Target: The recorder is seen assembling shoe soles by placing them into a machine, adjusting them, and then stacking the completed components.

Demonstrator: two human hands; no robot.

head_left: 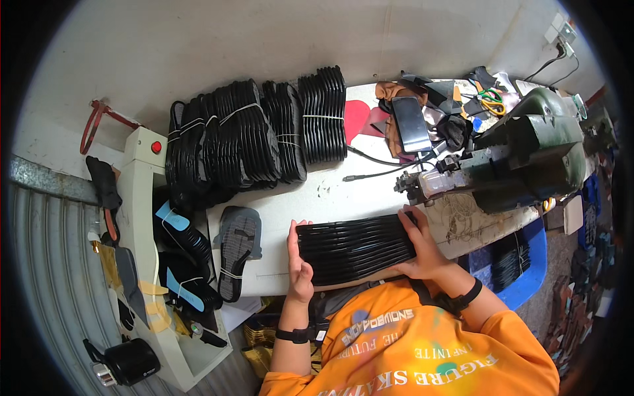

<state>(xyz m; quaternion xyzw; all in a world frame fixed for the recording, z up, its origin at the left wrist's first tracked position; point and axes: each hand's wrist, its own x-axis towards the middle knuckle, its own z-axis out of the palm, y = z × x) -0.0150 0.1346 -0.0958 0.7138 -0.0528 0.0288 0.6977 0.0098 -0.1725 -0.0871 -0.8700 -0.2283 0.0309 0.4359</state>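
In front of my torso, a stack of thin black shoe soles (356, 247) stands on edge between my two hands. My left hand (298, 264) is open, its straight fingers pointing up and its palm against the stack's left end. At the other end my right hand (422, 247) is closed around the soles, thumb on the near side and fingers over the far side. A tied bundle with a grey patterned sole (238, 241) on top lies to the left of the stack on the white table (317, 198).
Tied bundles of black soles (228, 135) line the table's back left. A dark green sewing machine (528, 155) stands at the right, with a phone (411, 124) and fabric scraps near it. A blue tub (528, 270) sits below right; a black kettle (132, 362) is lower left.
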